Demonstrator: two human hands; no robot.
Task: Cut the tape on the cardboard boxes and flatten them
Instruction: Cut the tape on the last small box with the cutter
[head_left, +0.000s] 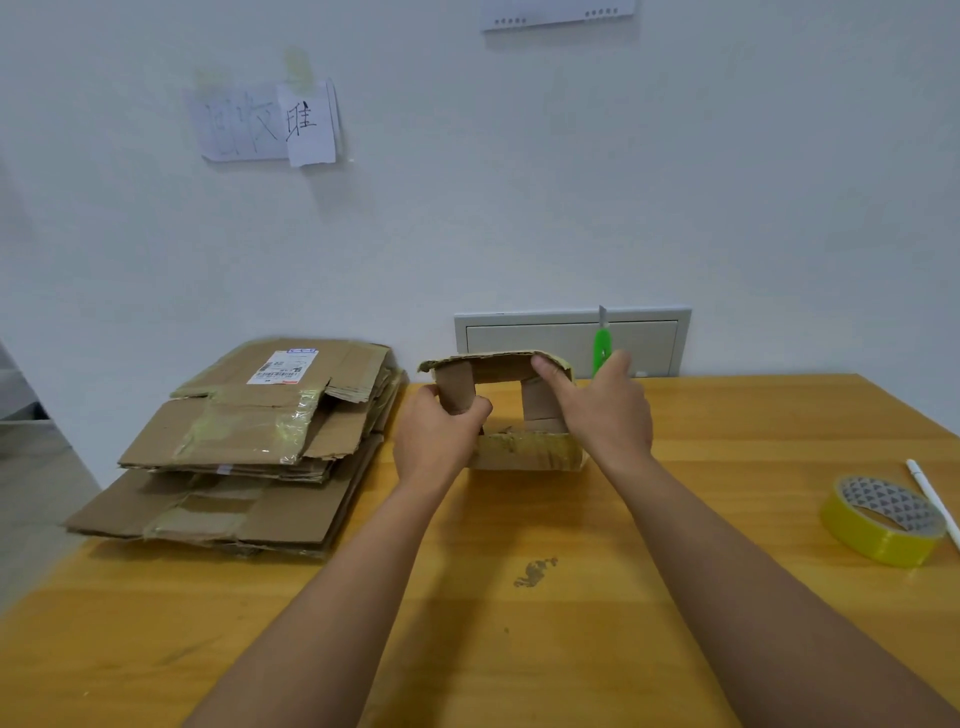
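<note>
A small brown cardboard box (524, 451) stands on the wooden table (519, 597) near the wall, its flaps open and yellowish tape across its front. My left hand (436, 434) grips the box's left flap, fingers curled round it. My right hand (602, 410) holds a green utility knife (601, 349) with the blade pointing up, while its thumb presses on the box's top flap. The box's right side is hidden behind that hand.
A stack of flattened cardboard boxes (249, 447) lies at the table's left, overhanging the edge. A roll of yellow tape (883, 519) and a white pen (935, 501) lie at the right. A grey wall panel (545, 332) sits behind the box.
</note>
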